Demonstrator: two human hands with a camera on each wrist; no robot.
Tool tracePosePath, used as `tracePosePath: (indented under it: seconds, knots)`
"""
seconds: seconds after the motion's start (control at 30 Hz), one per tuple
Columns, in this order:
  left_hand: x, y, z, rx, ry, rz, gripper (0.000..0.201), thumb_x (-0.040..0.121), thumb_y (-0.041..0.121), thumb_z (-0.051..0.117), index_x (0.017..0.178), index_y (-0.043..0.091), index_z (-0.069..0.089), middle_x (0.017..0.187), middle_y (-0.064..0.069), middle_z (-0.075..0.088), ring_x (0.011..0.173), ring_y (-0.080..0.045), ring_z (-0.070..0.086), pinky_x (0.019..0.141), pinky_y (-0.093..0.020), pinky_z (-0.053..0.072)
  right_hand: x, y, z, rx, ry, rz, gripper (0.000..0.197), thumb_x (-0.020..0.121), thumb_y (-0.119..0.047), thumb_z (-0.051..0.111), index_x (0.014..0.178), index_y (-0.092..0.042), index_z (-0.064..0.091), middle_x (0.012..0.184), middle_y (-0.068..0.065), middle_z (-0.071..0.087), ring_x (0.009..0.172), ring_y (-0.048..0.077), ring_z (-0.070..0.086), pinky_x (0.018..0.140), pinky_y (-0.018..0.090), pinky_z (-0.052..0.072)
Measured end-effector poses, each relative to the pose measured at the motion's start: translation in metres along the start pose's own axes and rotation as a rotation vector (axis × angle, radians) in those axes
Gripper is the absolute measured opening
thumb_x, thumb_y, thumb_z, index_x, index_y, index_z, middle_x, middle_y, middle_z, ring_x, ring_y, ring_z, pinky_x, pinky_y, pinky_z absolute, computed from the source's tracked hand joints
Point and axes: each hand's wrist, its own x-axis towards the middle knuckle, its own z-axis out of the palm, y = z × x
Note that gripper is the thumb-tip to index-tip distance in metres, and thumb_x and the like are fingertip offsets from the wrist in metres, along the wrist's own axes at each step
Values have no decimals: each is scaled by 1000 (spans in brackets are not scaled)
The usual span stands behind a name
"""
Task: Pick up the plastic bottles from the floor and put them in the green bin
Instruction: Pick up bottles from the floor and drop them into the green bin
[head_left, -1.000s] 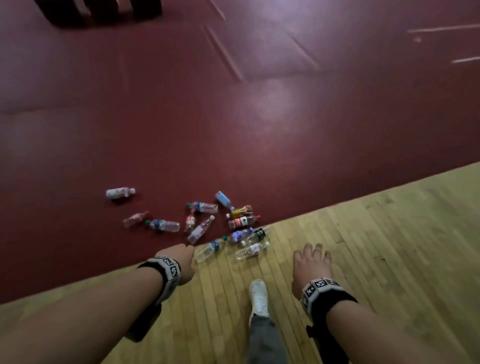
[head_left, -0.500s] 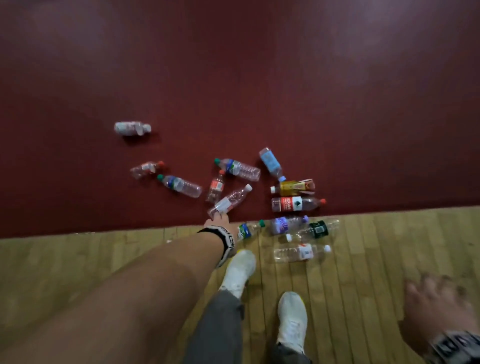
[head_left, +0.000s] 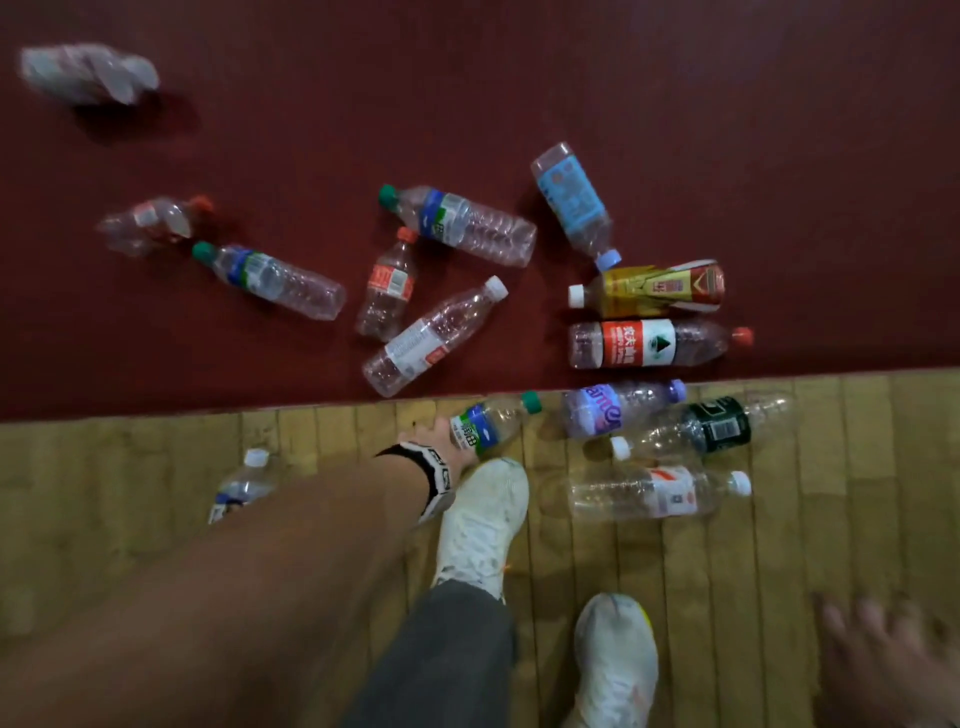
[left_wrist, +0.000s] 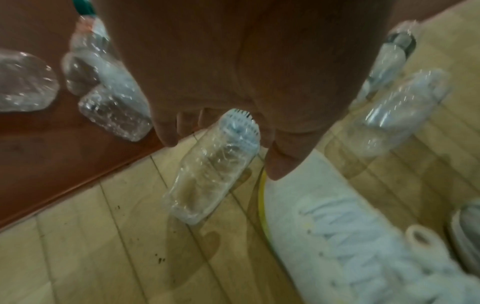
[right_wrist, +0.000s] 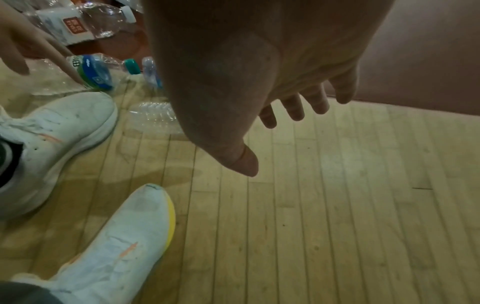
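Several plastic bottles lie on the floor across the seam between red mat and wood boards. My left hand reaches down onto a clear bottle with a green cap and a blue-green label, just ahead of my left shoe. In the left wrist view that bottle lies on the boards between my fingers and thumb, and the right wrist view shows the fingers straight and touching its label. My right hand hangs empty at the lower right with its fingers spread. No green bin is in view.
Both white shoes stand on the wood boards. A clear bottle lies right of the left shoe, and another shows beside my left forearm. More bottles lie on the red mat.
The view has dropped closer to the floor. My left hand has moved from the white-capped bottle's base down to the green-capped bottle. My right hand stays low at the right.
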Motion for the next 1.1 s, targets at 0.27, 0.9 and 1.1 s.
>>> tracePosePath:
  seconds: [0.27, 0.9, 1.1]
  knots:
    - [-54, -8, -4, -372, 158, 21, 68, 73, 46, 67, 133, 49, 35, 128, -11, 31, 100, -31, 58, 95, -37, 49, 24, -65, -65, -128, 49, -249, 61, 102, -26, 34, 156, -14, 9, 162, 21, 11, 147, 43, 14, 115, 54, 24]
    - [-138, 15, -11, -295, 300, 94, 55, 87, 38, 56, 135, 51, 32, 139, -4, 24, 112, -20, 51, 95, -30, 46, 27, -30, -28, 104, 137, -84, 42, 100, -32, 43, 139, -18, 36, 136, 9, 48, 124, 29, 48, 96, 39, 42]
    - [-297, 76, -84, -234, 416, 199, 57, 86, 39, 54, 135, 54, 29, 140, -3, 26, 118, -19, 48, 102, -29, 41, -112, 93, -89, 257, 296, -10, 50, 100, -37, 46, 142, -13, 32, 134, 10, 47, 122, 29, 47, 94, 40, 41]
